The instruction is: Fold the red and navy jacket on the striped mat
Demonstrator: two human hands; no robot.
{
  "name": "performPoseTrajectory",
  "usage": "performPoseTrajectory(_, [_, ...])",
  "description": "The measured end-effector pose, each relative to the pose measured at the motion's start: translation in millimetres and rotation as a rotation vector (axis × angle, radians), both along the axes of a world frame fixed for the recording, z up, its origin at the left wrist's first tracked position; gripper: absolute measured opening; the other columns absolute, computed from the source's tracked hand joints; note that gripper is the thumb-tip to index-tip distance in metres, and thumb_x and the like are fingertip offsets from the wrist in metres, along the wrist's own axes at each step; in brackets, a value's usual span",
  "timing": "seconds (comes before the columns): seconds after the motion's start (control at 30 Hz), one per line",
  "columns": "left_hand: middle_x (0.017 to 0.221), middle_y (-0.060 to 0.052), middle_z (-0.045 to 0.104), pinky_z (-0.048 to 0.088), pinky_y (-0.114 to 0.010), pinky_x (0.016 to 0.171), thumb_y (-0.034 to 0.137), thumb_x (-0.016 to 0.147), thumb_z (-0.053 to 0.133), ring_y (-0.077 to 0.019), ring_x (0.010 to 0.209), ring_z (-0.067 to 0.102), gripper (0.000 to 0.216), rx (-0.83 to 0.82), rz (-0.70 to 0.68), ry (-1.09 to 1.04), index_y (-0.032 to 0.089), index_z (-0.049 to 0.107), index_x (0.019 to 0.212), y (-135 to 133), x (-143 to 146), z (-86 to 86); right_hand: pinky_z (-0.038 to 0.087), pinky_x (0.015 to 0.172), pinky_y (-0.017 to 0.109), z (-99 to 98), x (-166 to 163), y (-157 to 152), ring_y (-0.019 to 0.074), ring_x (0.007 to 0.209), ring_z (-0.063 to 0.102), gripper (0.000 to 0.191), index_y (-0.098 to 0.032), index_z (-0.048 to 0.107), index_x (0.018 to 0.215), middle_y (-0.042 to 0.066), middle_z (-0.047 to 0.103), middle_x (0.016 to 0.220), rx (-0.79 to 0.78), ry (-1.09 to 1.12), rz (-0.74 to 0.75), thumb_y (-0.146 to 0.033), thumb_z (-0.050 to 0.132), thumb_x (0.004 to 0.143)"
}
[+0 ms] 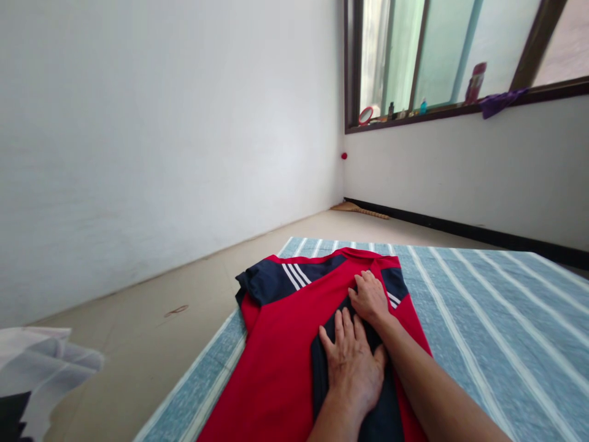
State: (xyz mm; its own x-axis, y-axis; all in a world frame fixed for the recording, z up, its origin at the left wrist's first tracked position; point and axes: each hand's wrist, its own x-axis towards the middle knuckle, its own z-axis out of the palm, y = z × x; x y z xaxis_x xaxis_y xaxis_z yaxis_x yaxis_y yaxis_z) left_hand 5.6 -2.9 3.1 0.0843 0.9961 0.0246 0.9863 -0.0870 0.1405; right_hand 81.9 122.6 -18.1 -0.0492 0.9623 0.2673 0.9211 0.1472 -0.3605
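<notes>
I am pressing my left hand (352, 368) flat, fingers spread, on the navy panel of the red shirt (285, 344) lying on the striped mat (483, 319), while my right hand (369, 298), also open-palmed, is smoothing cloth near the collar so it lies even.

left hand (352, 365) and right hand (369, 298) flat on red shirt (276, 356), striped mat (483, 319)
</notes>
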Motion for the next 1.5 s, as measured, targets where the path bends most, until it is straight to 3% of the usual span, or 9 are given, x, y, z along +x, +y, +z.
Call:
performPoseTrajectory(0.53, [0.151, -0.012, 0.022, 0.010, -0.060, 0.109, 0.059, 0.092, 0.023, -0.0278, 0.140, 0.016, 0.071, 0.014, 0.011, -0.019, 0.012, 0.028, 0.145, 1.1, 0.6, -1.9, 0.021, 0.106, 0.044, 0.0, -0.3, -0.6, 0.0318, 0.132, 0.030, 0.053, -0.012, 0.055, 0.120, 0.019, 0.041, 0.139, -0.016, 0.004, 0.019, -0.052, 0.047, 0.086])
performPoseTrajectory(1.5, [0.151, -0.014, 0.023, 0.010, -0.062, 0.108, 0.056, 0.092, 0.021, -0.0288, 0.140, 0.015, 0.070, 0.038, 0.000, -0.004, 0.010, 0.030, 0.144, 1.3, 1.0, -5.8, 0.019, 0.107, 0.043, 2.1, 0.0, -2.3, 0.0308, 0.135, 0.025, 0.049, -0.009, 0.051, 0.125, 0.020, 0.038, 0.142, -0.045, -0.019, 0.024, -0.042, 0.046, 0.089])
